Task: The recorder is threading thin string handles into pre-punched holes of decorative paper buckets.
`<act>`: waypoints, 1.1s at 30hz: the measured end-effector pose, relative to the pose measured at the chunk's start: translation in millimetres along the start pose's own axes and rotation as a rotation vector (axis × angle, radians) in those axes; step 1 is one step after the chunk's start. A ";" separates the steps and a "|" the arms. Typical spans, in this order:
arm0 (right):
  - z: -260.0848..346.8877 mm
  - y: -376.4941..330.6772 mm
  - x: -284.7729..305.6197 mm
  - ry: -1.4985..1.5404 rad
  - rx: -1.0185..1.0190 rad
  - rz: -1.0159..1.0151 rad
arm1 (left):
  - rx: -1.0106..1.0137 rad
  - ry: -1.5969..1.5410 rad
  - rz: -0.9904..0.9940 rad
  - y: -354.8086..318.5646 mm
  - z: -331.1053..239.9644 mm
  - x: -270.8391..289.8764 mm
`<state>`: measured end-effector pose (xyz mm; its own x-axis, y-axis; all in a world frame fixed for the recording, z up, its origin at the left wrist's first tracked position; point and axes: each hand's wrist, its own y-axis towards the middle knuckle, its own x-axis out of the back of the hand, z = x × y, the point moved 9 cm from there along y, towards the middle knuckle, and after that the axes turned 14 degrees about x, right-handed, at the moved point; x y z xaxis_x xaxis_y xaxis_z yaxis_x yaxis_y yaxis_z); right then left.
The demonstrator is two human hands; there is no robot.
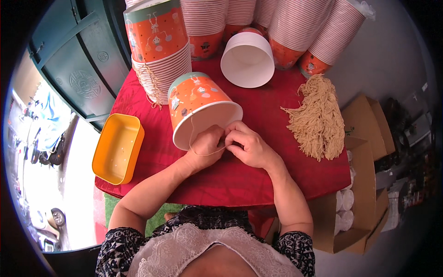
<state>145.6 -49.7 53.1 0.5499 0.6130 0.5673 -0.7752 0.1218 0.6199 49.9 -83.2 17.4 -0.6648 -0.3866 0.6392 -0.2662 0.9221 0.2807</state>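
Two bare hands met at the fingertips over a red tablecloth [249, 189], just in front of the white mouth of an orange paper bucket [198, 98]. That bucket lay tipped near the middle of the table, its green-banded base pointing away from the person and its rim facing the hands. One tan string [190, 131] dropped across the mouth of the bucket, curved past the left wrist and ran to the fingers. The right hand [249, 145] pinched the string between thumb and bent fingers; the left hand [206, 145] was curled narrow beside it, but its fingertips were hidden, so I cannot tell whether it gripped the string too. To the left sat a yellow plastic tub [117, 150], near the table's edge. Behind it rose an upside-down stack of paper buckets [161, 69], with loose tan strands [150, 83] hanging down its side. A second paper bucket [248, 67] lay beyond the first, its white inside turned toward the person, and several tall stacks [302, 27] stood along the back. To the right lay a thick bundle of tan strings [320, 120]. Past that side of the table stood open cardboard boxes [355, 231], and a green door [78, 64] with raised emblems stood at the left.
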 end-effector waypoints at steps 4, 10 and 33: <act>-12.5 -7.4 -4.5 0.097 -0.062 0.063 | 0.136 -0.095 0.052 2.2 14.2 0.7; -16.4 -12.4 -4.9 0.007 -0.104 0.130 | 0.241 -0.234 0.049 4.7 23.5 3.1; -58.3 -36.0 -21.7 0.348 -0.778 -0.355 | 0.472 -0.534 0.134 2.9 36.7 -6.7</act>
<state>143.4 -21.9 -13.1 0.7687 0.6239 0.1407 -0.6386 0.7608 0.1158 28.0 -77.4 -12.3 -0.9310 -0.3201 0.1756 -0.3513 0.9165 -0.1914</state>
